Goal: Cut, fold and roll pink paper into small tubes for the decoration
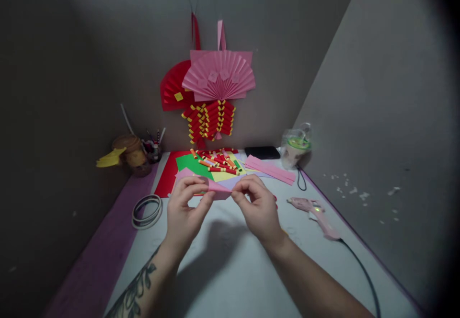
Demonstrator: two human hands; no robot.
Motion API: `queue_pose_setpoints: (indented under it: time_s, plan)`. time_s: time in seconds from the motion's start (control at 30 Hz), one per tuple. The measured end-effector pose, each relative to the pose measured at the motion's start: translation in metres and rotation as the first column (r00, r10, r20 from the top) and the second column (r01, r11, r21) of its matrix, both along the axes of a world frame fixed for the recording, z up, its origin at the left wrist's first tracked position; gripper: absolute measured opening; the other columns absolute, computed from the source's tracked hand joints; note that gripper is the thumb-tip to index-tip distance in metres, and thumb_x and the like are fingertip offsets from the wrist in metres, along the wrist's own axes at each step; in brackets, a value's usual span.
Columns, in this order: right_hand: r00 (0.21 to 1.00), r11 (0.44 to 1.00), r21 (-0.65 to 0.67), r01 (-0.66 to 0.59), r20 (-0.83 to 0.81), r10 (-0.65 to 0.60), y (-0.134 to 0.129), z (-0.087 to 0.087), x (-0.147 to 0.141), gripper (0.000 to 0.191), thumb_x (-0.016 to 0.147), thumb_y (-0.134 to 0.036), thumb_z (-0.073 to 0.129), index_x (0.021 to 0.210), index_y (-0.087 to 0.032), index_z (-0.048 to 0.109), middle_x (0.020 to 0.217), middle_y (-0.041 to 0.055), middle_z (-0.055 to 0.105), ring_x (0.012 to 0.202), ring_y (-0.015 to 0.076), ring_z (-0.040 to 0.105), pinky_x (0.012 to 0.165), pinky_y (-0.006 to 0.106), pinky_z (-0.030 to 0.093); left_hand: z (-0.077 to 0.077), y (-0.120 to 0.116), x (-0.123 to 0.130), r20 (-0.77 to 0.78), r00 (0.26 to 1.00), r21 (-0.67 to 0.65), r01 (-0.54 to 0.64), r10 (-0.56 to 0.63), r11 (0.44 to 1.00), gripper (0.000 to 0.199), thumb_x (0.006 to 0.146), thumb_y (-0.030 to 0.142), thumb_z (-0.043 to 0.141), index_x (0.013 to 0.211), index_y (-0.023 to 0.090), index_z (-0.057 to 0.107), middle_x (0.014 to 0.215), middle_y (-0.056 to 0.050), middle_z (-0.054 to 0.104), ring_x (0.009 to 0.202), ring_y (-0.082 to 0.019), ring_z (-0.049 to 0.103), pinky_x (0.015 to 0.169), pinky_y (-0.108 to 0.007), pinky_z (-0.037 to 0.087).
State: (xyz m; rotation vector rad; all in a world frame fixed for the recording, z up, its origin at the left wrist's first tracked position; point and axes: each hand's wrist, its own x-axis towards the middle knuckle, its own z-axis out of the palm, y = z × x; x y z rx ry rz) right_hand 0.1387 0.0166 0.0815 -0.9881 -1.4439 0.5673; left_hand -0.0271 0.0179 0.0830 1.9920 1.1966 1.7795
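A piece of pink paper (220, 189), narrowing to a point at its right end, is held up between my two hands above the white table top. My left hand (189, 203) grips its wider left part, with the thumb below and the fingers above. The narrow tip is pinched between thumb and forefinger of my right hand (256, 205). Just behind the hands lie sheets of red paper (166, 176), green paper (196, 164) and lilac paper. Several small red, orange and yellow paper rolls (219, 161) are heaped on the sheets.
A pink glue gun (321, 217) with a lit light and a cord lies at right. Rolls of tape (146, 211) sit at left. Pink paper strips (270, 169), a black phone (262, 153) and cups stand at the back. Paper fans (219, 76) hang on the wall.
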Motion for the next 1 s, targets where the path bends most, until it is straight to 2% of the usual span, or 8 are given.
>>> queue_pose_setpoints:
  time_s: [0.13, 0.3, 0.47, 0.57, 0.63, 0.8, 1.0]
  plan:
    - [0.999, 0.999, -0.008, -0.034, -0.006, 0.034, 0.001, 0.001, 0.002, 0.013, 0.077, -0.01, 0.06, 0.069, -0.02, 0.06, 0.076, 0.0004, 0.055, 0.074, 0.0149, 0.053, 0.065, 0.027, 0.041, -0.002, 0.003, -0.004, 0.009, 0.998, -0.013, 0.061, -0.061, 0.998, 0.007, 0.078, 0.018, 0.068, 0.082, 0.024, 0.068, 0.094, -0.002, 0.058, 0.094, -0.016, 0.058, 0.086, -0.033, 0.049]
    - [0.999, 0.999, -0.008, -0.039, 0.009, 0.039, -0.002, 0.004, 0.002, 0.014, 0.076, -0.008, 0.06, 0.068, -0.02, 0.059, 0.074, -0.0004, 0.055, 0.072, 0.0141, 0.052, 0.064, 0.027, 0.04, -0.003, 0.003, -0.007, 0.036, 0.995, -0.102, 0.096, -0.093, 0.99, 0.004, 0.078, 0.019, 0.067, 0.078, 0.024, 0.067, 0.092, -0.002, 0.058, 0.091, -0.017, 0.058, 0.085, -0.034, 0.048]
    - [0.999, 1.0, -0.003, -0.028, 0.022, 0.029, -0.004, 0.005, 0.003, 0.015, 0.076, -0.008, 0.06, 0.068, -0.02, 0.06, 0.075, -0.0004, 0.055, 0.072, 0.0141, 0.052, 0.066, 0.027, 0.04, -0.003, 0.002, -0.007, 0.05, 0.994, -0.135, 0.099, -0.093, 0.986, 0.004, 0.078, 0.02, 0.068, 0.076, 0.024, 0.067, 0.085, -0.001, 0.055, 0.086, -0.016, 0.057, 0.081, -0.034, 0.046]
    - [0.999, 0.999, -0.012, -0.034, 0.018, 0.034, -0.005, 0.006, 0.003, 0.015, 0.076, -0.008, 0.06, 0.067, -0.02, 0.059, 0.074, -0.0006, 0.056, 0.072, 0.0139, 0.052, 0.065, 0.026, 0.04, -0.004, 0.002, -0.007, 0.049, 0.997, -0.1, 0.072, -0.068, 0.992, 0.005, 0.077, 0.02, 0.068, 0.075, 0.024, 0.067, 0.089, -0.001, 0.057, 0.087, -0.016, 0.057, 0.079, -0.033, 0.047]
    - [0.999, 0.998, -0.032, -0.052, 0.01, 0.052, -0.004, 0.006, 0.003, 0.015, 0.075, -0.008, 0.06, 0.066, -0.02, 0.058, 0.073, -0.0009, 0.056, 0.071, 0.0138, 0.052, 0.064, 0.026, 0.04, -0.004, 0.002, -0.007, 0.036, 0.997, -0.026, 0.074, -0.073, 0.997, 0.007, 0.076, 0.017, 0.068, 0.075, 0.024, 0.067, 0.092, -0.001, 0.061, 0.089, -0.017, 0.057, 0.083, -0.035, 0.046]
    - [0.993, 0.989, -0.099, -0.114, -0.03, 0.112, -0.005, 0.007, 0.003, 0.014, 0.075, -0.011, 0.06, 0.066, -0.02, 0.057, 0.072, -0.001, 0.055, 0.069, 0.0138, 0.051, 0.062, 0.026, 0.04, -0.005, 0.001, -0.005, 0.036, 0.988, 0.14, 0.144, -0.151, 0.98, 0.015, 0.074, 0.01, 0.068, 0.073, 0.024, 0.063, 0.079, 0.001, 0.069, 0.089, -0.019, 0.059, 0.089, -0.042, 0.044]
    - [0.996, 0.994, -0.068, -0.086, -0.002, 0.087, -0.011, 0.013, 0.002, 0.014, 0.076, -0.009, 0.06, 0.066, -0.02, 0.058, 0.071, -0.0011, 0.055, 0.069, 0.0135, 0.051, 0.061, 0.026, 0.039, -0.003, -0.002, -0.001, 0.114, 0.976, 0.087, 0.175, -0.184, 0.981, 0.012, 0.077, 0.012, 0.065, 0.072, 0.022, 0.061, 0.075, 0.0, 0.068, 0.081, -0.018, 0.059, 0.081, -0.04, 0.046]
